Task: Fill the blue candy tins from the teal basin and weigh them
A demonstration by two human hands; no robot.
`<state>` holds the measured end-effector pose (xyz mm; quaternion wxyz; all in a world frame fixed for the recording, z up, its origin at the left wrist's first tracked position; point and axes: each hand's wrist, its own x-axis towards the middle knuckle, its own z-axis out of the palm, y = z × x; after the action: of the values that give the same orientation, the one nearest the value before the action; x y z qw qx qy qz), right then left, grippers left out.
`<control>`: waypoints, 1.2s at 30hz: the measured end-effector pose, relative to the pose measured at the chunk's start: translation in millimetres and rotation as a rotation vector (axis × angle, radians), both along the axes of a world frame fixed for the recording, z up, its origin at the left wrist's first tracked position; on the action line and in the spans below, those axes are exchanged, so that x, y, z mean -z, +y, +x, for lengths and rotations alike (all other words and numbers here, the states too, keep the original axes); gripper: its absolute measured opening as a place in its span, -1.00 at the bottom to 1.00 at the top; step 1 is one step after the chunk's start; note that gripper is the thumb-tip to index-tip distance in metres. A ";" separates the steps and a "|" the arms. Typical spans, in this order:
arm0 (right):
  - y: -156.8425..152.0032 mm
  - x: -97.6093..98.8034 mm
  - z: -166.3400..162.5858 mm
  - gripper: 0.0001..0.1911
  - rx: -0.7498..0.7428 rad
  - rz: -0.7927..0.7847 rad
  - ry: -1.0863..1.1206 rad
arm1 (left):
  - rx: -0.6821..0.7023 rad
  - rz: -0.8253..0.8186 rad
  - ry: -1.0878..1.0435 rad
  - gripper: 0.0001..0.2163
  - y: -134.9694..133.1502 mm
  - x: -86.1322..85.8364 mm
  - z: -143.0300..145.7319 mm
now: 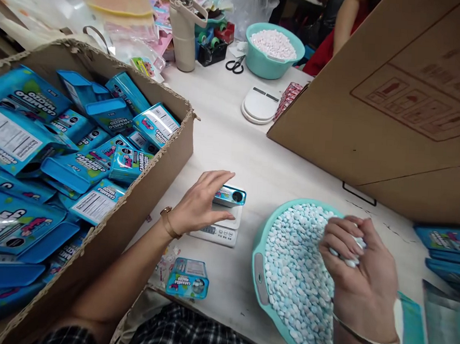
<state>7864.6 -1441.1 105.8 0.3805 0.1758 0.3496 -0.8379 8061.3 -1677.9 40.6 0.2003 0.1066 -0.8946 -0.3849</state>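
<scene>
My left hand [200, 204] is beside a small blue candy tin [237, 196] on a white digital scale [224, 236], thumb and fingers spread apart around its near end. Whether the fingertips touch the tin I cannot tell. Over the right side of a turquoise basin [261, 265] full of pale blue and white candies [299, 272], my right hand [359, 258] is closed around a handful of the same candies. Another blue tin [188, 279], with candies behind its window, lies near the table's front edge.
A cardboard box [164, 163] of blue tins stands at left; a large carton [374, 108] leans in at right. Farther back are a second scale [259, 105], scissors [235, 65], a tumbler [182, 37], another basin [273, 68] and a person's arm [345, 23].
</scene>
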 end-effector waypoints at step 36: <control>-160.2 34.8 67.9 -0.63 -0.129 0.118 0.566 | -0.018 0.057 0.027 -0.63 0.7 10.2 -20.4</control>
<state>7932.5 -1601.3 71.0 0.3095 -0.0658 0.5003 -0.8059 8040.9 -1677.1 30.3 0.2129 0.1152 -0.8794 -0.4099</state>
